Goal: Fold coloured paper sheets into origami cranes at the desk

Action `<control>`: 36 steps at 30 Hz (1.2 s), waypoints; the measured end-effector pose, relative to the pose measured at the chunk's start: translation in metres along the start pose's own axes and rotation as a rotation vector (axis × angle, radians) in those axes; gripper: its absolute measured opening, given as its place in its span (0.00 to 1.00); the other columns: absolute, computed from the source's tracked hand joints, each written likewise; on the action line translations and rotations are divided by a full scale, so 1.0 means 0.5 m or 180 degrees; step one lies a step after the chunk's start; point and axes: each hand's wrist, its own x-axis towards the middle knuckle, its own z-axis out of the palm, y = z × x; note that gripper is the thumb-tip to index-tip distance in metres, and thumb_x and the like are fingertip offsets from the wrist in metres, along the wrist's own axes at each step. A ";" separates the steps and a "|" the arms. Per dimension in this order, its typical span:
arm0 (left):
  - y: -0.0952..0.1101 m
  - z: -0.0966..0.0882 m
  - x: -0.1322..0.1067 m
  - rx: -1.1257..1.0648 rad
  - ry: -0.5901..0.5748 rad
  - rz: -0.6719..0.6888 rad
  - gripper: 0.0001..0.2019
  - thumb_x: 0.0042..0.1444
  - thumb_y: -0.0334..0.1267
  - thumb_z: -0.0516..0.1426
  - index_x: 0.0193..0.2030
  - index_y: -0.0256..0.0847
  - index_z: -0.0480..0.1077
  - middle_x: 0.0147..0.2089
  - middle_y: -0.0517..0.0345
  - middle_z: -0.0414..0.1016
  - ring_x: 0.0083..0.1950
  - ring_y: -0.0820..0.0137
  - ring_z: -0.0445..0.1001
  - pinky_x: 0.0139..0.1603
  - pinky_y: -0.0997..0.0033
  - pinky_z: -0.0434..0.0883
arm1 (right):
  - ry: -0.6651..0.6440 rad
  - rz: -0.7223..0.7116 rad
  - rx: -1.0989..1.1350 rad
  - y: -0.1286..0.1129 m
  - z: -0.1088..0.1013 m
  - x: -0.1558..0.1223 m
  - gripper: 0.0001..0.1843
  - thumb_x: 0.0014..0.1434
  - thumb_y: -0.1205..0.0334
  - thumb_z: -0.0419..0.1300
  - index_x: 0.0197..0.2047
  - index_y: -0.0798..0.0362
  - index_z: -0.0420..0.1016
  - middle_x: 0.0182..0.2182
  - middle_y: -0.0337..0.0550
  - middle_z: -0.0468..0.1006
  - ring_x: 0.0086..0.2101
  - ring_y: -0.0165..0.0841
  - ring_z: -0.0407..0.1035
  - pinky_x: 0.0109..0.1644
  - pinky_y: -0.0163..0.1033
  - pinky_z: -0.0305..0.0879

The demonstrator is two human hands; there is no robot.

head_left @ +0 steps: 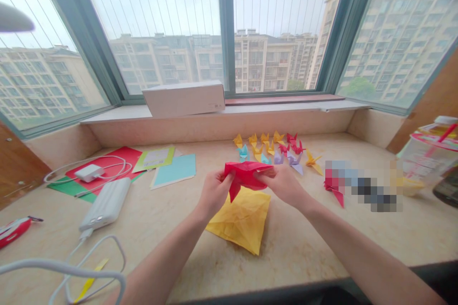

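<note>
Between both hands I hold a partly folded piece of red origami paper, raised over the worktop. My left hand pinches its left side between thumb and fingers. The right side is gripped by my right hand, thumb towards me. Beneath the red paper lies a creased yellow paper sheet, partly hidden by it. Just beyond my hands stand several folded paper cranes in yellow, red, blue and purple. A red paper crane rests apart, to the right of my right hand.
Left of me are coloured paper sheets, a white charger, a white power bank with cables and a red cutter. At right stands a clear plastic cup. A white box sits on the window ledge.
</note>
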 end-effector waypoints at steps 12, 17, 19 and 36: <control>-0.015 -0.001 -0.001 0.0815 0.0192 0.0030 0.16 0.56 0.45 0.56 0.31 0.34 0.78 0.26 0.55 0.78 0.27 0.70 0.73 0.26 0.77 0.64 | 0.0220 -0.0068 -0.1643 0.015 0.009 -0.007 0.16 0.58 0.58 0.58 0.23 0.53 0.81 0.21 0.43 0.80 0.26 0.36 0.74 0.27 0.34 0.57; -0.024 -0.003 0.002 0.0997 0.0353 -0.0089 0.16 0.55 0.45 0.55 0.30 0.35 0.77 0.24 0.56 0.76 0.24 0.70 0.71 0.23 0.76 0.61 | 0.0128 -0.0018 -0.1901 0.010 0.012 -0.007 0.14 0.59 0.59 0.59 0.27 0.52 0.83 0.23 0.45 0.82 0.27 0.35 0.75 0.28 0.34 0.57; -0.025 -0.004 0.004 0.0998 0.0424 -0.0172 0.15 0.54 0.45 0.55 0.29 0.35 0.77 0.22 0.56 0.75 0.22 0.70 0.70 0.23 0.76 0.60 | 0.0097 0.0008 -0.1873 0.008 0.011 -0.008 0.13 0.59 0.58 0.59 0.30 0.52 0.84 0.25 0.46 0.83 0.28 0.36 0.76 0.29 0.34 0.58; -0.023 -0.016 0.014 0.1339 0.0609 -0.0179 0.10 0.53 0.36 0.56 0.35 0.35 0.78 0.30 0.52 0.80 0.31 0.65 0.75 0.31 0.72 0.66 | 0.0297 -0.0136 -0.0905 0.023 0.046 -0.013 0.17 0.58 0.55 0.60 0.21 0.55 0.75 0.18 0.39 0.76 0.22 0.32 0.67 0.25 0.34 0.54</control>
